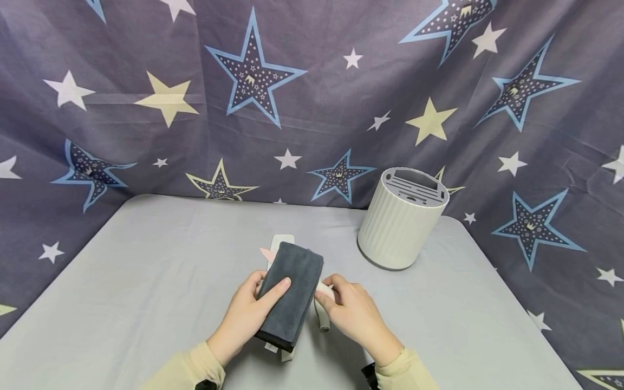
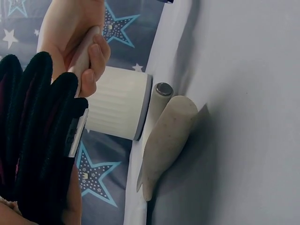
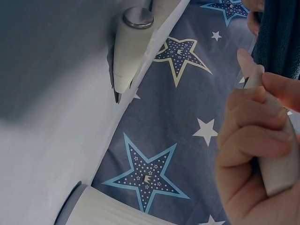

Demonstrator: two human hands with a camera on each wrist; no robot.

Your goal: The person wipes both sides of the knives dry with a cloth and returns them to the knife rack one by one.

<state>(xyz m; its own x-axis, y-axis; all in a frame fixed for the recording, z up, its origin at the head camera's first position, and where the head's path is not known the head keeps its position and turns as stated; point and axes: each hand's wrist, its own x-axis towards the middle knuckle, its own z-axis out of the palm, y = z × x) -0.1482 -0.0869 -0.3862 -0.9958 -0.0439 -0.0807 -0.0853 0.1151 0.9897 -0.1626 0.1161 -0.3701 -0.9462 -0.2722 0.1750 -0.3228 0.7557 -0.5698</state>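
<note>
My left hand [image 1: 248, 311] grips a folded dark grey cloth [image 1: 294, 290], thumb across its top. At the cloth's right edge, my right hand [image 1: 353, 309] holds the off-white handle of a knife [image 3: 276, 171], fingers curled round it. A pale pink pointed tip [image 1: 267, 254] shows past the cloth's left side, in line with that handle; the cloth hides what lies between. Below the hands, a pale handle with a metal end cap [image 2: 161, 91] and a thicker beige handle [image 2: 171, 136] lie on the table. A white flat piece [image 1: 283, 239] shows partly behind the cloth.
A ribbed white knife block [image 1: 400, 227] with a grey slotted top stands at the back right of the table [image 1: 161, 281], which has a light grey cover. A dark star-patterned curtain [image 1: 312, 124] hangs behind and along the sides.
</note>
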